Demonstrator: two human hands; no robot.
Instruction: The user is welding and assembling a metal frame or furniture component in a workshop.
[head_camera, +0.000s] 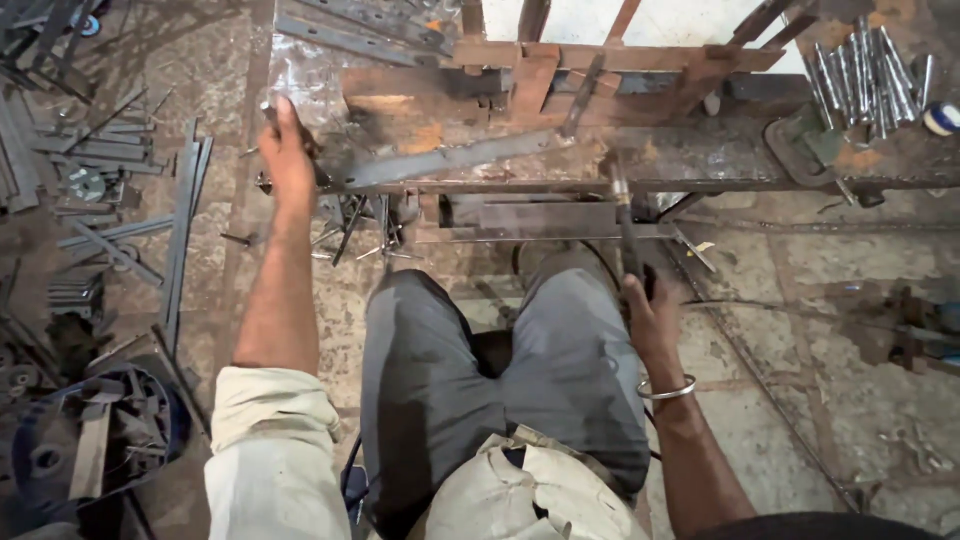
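Grimy workshop floor littered with steel offcuts, with a low rusty steel workbench (700, 150) in front of the seated person. The left hand (287, 150) is curled shut over the near end of a long flat grey steel bar (450, 160) that runs off to the right of its fingers across the bench. The right hand (648, 312) is wrapped tight round a dark welding rod holder (628, 225) that points up from its fingers to the bar's far end. I'd say keep that left grip pinning the bar flat and the rod tip steady right at the joint.

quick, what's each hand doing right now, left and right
Left hand: closed on the end of a long flat grey steel bar lying on the rusty workbench.
Right hand: closed on a thin dark rod-shaped tool.
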